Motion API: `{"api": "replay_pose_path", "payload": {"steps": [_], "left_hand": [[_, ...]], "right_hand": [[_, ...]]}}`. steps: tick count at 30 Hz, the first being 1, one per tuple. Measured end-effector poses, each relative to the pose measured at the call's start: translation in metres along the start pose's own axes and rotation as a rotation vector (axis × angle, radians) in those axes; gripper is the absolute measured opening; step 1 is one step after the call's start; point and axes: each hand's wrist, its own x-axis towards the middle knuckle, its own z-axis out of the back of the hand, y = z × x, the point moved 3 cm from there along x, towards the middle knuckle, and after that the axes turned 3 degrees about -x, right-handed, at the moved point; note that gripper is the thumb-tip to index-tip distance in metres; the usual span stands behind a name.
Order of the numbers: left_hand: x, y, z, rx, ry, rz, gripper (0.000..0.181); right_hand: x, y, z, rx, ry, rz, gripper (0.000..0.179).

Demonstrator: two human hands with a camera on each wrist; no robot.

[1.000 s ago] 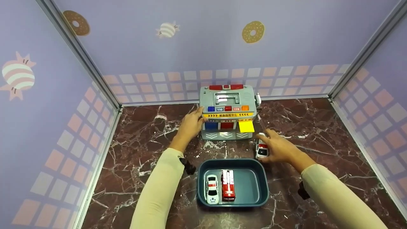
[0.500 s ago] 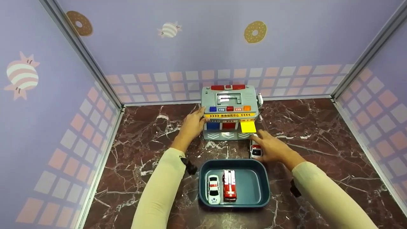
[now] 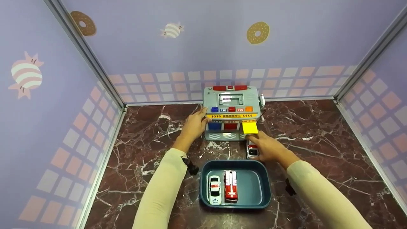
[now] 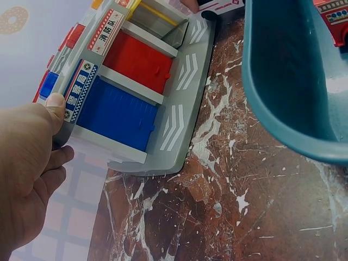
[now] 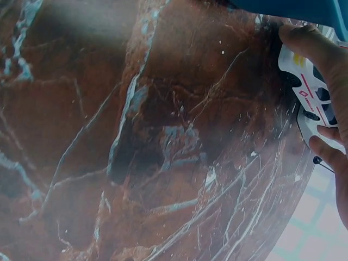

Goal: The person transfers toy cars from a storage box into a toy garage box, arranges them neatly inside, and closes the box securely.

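A grey toy rescue station (image 3: 210, 98) stands near the back wall, with blue and red garage doors down and a yellow door (image 3: 250, 128) raised at its right bay. My left hand (image 3: 192, 125) grips the left edge of its roof; the left wrist view shows the thumb (image 4: 55, 106) on the front and fingers tucked beneath. In my right hand (image 3: 270, 147) is a white toy ambulance car (image 3: 252, 153), held by its sides at the ramp under the yellow door. Red lettering runs along the car's side (image 5: 311, 98).
A dark teal tray (image 3: 267, 190) sits in front of the station. In it lie a white toy police car (image 3: 215, 190) and a red toy fire truck (image 3: 231, 187), side by side. The tabletop (image 3: 152, 140) is dark red marble, enclosed by lilac walls (image 3: 206, 47).
My right hand has slid the toy ambulance car left, from beside the station's right corner to the ramp below the yellow door. The left hand keeps its place on the station.
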Motion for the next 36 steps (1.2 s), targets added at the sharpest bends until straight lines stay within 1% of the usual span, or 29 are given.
{"api": "replay_pose_path", "payload": {"steps": [5,9,18,28,30,36], "left_hand": [[0.0,-0.002,0.0,0.006,-0.006,-0.02,0.061],[0.0,-0.002,-0.001,0.008,0.002,-0.022,0.062],[-0.001,0.0,-0.001,0.003,0.001,-0.01,0.064],[-0.001,0.002,-0.001,-0.008,-0.013,-0.021,0.063],[-0.001,0.002,-0.002,-0.013,-0.012,-0.018,0.063],[-0.002,0.002,-0.002,-0.02,0.011,0.023,0.065]], "right_hand": [[0.004,0.002,-0.003,-0.008,-0.01,0.023,0.088],[0.008,0.002,-0.003,-0.005,0.002,0.028,0.086],[0.013,0.002,-0.003,0.018,0.023,-0.006,0.081],[0.017,0.004,-0.001,0.042,0.036,-0.018,0.085],[0.018,0.004,-0.002,0.045,0.032,-0.013,0.085],[0.019,0.003,-0.003,0.02,0.007,0.03,0.086]]}}
